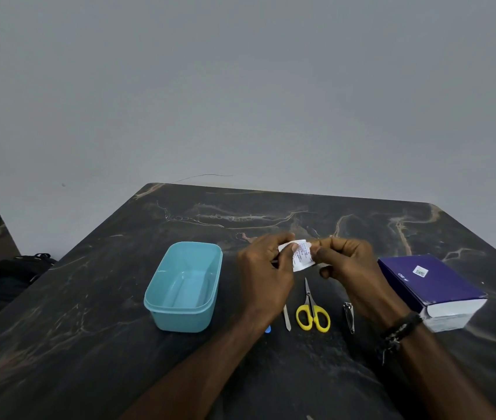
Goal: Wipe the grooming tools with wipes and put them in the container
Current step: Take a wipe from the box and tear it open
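- The counter (pixel 89 344) is a dark, polished slab with pale and rusty marble-like veins and rounded far corners; it lies under both hands and carries everything else.
- A purple box (pixel 428 286) with white end faces sits on the counter just right of the right hand, a small white sticker on its top; its long axis runs from far-left to near-right.
- The container (pixel 162 310), a light-blue rounded-rectangular tub of smooth plastic, stands open-topped and empty to the left of the left hand, long axis running away from the person.
- The left hand (pixel 266 268) and right hand (pixel 349 265) are raised above the counter, both pinching a small white wipe sachet (pixel 301 257) between thumb and fingers at its opposite edges; the sachet is flat, crinkled, printed with tiny red and blue text too small to read.
- A dark beaded bracelet (pixel 399 331) circles the right wrist.
- Scissors (pixel 312 310) with yellow loop handles and slim steel blades lie below the hands, blades closed, tips pointing away from the person.
- A metal nail clipper (pixel 349 318) lies beneath the right hand, long axis toward and away from the person.
- A thin metal nail file (pixel 286 319) lies left of the scissors, partly hidden by the left hand.
- A small blue tip (pixel 268 329) peeks out by the left forearm; what it belongs to cannot be told.
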Demonstrator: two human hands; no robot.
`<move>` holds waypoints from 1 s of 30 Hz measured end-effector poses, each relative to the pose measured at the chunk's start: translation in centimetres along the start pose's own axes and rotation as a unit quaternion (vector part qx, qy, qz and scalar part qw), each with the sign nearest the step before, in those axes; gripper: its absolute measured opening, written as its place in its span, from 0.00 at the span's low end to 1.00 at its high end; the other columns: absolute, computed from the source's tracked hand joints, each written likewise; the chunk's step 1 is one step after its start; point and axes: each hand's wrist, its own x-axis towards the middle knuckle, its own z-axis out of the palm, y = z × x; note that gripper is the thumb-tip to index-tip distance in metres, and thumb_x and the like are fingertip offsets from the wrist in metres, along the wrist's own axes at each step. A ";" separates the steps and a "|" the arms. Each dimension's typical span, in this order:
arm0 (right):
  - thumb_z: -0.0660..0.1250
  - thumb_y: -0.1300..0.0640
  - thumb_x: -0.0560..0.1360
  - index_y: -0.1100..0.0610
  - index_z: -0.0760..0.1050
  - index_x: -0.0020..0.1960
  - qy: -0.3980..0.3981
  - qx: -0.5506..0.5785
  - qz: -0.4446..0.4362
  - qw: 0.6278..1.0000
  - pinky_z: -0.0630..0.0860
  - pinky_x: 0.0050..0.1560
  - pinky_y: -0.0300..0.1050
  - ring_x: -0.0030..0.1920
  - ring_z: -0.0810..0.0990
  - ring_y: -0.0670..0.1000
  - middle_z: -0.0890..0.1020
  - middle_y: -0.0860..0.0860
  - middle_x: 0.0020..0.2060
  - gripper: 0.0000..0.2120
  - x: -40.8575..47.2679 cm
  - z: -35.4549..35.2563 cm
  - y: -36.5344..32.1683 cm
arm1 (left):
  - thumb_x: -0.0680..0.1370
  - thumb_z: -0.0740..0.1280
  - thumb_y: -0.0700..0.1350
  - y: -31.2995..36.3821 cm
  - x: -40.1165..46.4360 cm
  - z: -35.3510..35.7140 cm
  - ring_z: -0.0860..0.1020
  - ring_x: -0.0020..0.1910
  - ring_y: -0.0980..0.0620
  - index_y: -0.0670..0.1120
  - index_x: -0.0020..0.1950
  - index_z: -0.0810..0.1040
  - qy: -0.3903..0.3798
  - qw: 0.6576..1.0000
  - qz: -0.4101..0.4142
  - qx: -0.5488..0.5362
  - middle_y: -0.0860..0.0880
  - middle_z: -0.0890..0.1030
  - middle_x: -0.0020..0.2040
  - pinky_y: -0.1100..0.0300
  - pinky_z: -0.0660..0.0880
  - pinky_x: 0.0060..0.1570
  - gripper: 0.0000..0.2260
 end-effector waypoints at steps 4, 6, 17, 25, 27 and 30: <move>0.65 0.68 0.75 0.66 0.81 0.44 0.027 0.065 0.018 0.997 0.72 0.33 0.42 0.35 0.79 0.50 0.83 0.57 0.35 0.06 0.1 -0.2 0.0 | 0.73 0.72 0.39 -0.2 0.1 0.1 0.83 0.45 0.56 0.46 0.52 0.83 -0.010 0.997 -0.068 -0.036 0.49 0.85 0.47 0.56 0.82 0.40 0.08; 0.66 0.64 0.75 0.66 0.81 0.46 0.014 0.082 0.021 0.996 0.73 0.33 0.41 0.36 0.80 0.51 0.84 0.58 0.36 0.06 0.0 -0.2 -0.1 | 0.74 0.72 0.40 -0.2 0.1 0.1 0.83 0.45 0.56 0.47 0.52 0.83 -0.013 0.996 -0.078 -0.031 0.49 0.85 0.48 0.57 0.82 0.40 0.08; 0.68 0.69 0.73 0.61 0.76 0.45 0.100 0.014 -0.042 0.994 0.78 0.30 0.41 0.33 0.83 0.50 0.84 0.58 0.37 0.05 -0.1 0.0 -0.2 | 0.75 0.71 0.40 -0.1 0.2 0.0 0.84 0.44 0.55 0.46 0.53 0.82 -0.027 0.991 -0.120 -0.044 0.49 0.85 0.48 0.66 0.80 0.38 0.08; 0.68 0.59 0.75 0.57 0.83 0.45 0.008 -0.121 -0.073 0.990 0.75 0.30 0.40 0.33 0.81 0.47 0.84 0.53 0.33 0.06 -0.9 0.8 -0.3 | 0.74 0.70 0.35 1.1 0.5 -0.2 0.82 0.44 0.54 0.46 0.49 0.81 -0.045 0.979 -0.158 -0.118 0.50 0.83 0.44 0.63 0.80 0.40 0.08; 0.69 0.57 0.74 0.58 0.83 0.44 -0.016 -0.149 -0.094 0.984 0.77 0.33 0.38 0.33 0.81 0.47 0.84 0.52 0.33 0.06 -1.0 1.1 -0.4 | 0.73 0.70 0.34 1.3 0.6 -0.3 0.81 0.43 0.58 0.46 0.47 0.82 -0.041 0.976 -0.164 -0.137 0.53 0.83 0.42 0.66 0.79 0.40 0.08; 0.69 0.61 0.74 0.59 0.83 0.42 0.000 -0.160 -0.092 0.983 0.75 0.33 0.40 0.31 0.79 0.47 0.84 0.53 0.33 0.05 -0.9 1.3 0.1 | 0.72 0.71 0.33 1.3 0.7 -0.4 0.82 0.42 0.55 0.46 0.45 0.82 -0.044 0.970 -0.179 -0.157 0.51 0.83 0.41 0.63 0.79 0.40 0.08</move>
